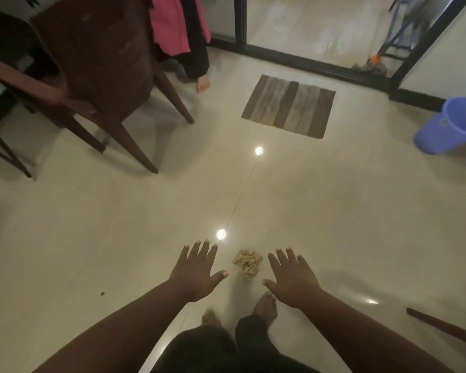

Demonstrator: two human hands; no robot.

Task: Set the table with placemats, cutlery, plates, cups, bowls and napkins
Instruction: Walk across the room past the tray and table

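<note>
Two hands stretched out over the floor (334, 211), palms down, fingers straight and spread, holding nothing. Left hand (197, 273) just left of a crumpled napkin (247, 261); right hand (292, 277) just right of it; neither touching it as far as can be seen. Napkin tan, papery, scrunched into an uneven ball with sharp folds, lying on the floor between the two hands, just beyond a bare foot (265, 305). Floor of pale glossy tiles, thin grout lines, two round light reflections beyond the napkin. Well beyond the napkin, a rectangular mat (288, 105) in brown and beige stripes, soft and ribbed in look. Far left of the napkin and beyond it, a dark wooden chair (97, 65) with slanted legs, smooth and scuffed. Beside the chair, pink cloth (172, 22) hanging, and another person's bare foot (203, 83) under dark fabric. Far right of the mat, a blue plastic bucket (452, 125), rounded, leaning. Right of the napkin and nearer, a dark wooden strip (441, 327), partly out of view.
</note>
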